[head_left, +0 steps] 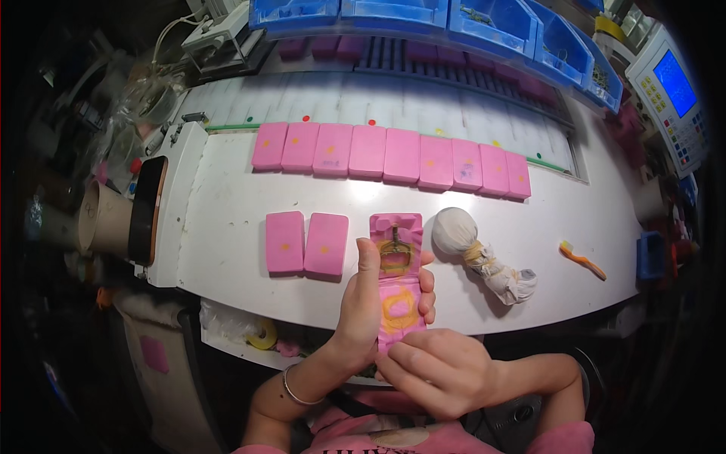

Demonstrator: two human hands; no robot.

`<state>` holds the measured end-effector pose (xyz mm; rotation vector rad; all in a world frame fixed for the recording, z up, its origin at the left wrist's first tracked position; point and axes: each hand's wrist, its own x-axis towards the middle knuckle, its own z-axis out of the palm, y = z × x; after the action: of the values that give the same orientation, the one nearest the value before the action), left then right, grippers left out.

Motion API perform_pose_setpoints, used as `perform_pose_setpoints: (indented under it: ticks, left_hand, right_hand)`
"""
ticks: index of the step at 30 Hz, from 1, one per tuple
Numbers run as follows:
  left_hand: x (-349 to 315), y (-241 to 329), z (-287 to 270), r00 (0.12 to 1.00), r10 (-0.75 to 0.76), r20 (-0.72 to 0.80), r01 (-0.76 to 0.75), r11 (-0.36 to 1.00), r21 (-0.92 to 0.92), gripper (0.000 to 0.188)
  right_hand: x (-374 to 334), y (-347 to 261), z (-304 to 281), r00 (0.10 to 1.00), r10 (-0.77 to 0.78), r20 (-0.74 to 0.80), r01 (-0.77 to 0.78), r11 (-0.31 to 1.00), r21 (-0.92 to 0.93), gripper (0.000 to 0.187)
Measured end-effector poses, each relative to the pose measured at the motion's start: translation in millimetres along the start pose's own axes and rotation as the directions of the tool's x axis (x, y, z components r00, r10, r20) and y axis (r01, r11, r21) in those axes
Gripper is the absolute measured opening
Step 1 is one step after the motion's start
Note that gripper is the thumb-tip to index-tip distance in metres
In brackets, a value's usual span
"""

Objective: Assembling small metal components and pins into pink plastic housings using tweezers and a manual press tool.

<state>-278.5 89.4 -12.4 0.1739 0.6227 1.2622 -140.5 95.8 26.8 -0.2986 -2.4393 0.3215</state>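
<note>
My left hand (359,306) is wrapped round a pink rubber mold (414,289), thumb on the left edge and fingertips round the right. The mold lies folded open lengthwise. In its far half sits a dark greenish ring-shaped piece (395,258) with a stem, and the near half has a yellow-stained hollow. At the mold's near end my right hand (446,371) is closed, its fingers pinching the edge; the fingertips are partly hidden. Left of the mold, two closed pink blocks (285,244) lie side by side. To its right is a tied white cloth pouch (455,231).
A row of several pink blocks (368,151) crosses the white table. An orange toothbrush (582,260) lies at the right. Blue bins (491,26) hang over the back. At the left stand a dark phone-like slab (147,212) and a brown cup (106,219). A keypad device (673,94) is at far right.
</note>
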Motion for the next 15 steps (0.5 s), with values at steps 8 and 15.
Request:
perform_pose_setpoints:
  ticks: [8,15]
  left_hand:
    - [-14.1,13.4,5.3,0.998,0.003,0.064,-0.03,0.908,0.417,0.069]
    - [-15.0,15.2,4.6,0.998,0.048,0.039,-0.061,0.88,0.472,0.067]
  right_hand:
    - [31.6,37.6,-7.3,0.816,0.568,-0.106,-0.514,0.797,0.317,0.024]
    - [36.6,38.2,-11.2,0.689,0.72,0.084,-0.638,0.548,0.541,0.012]
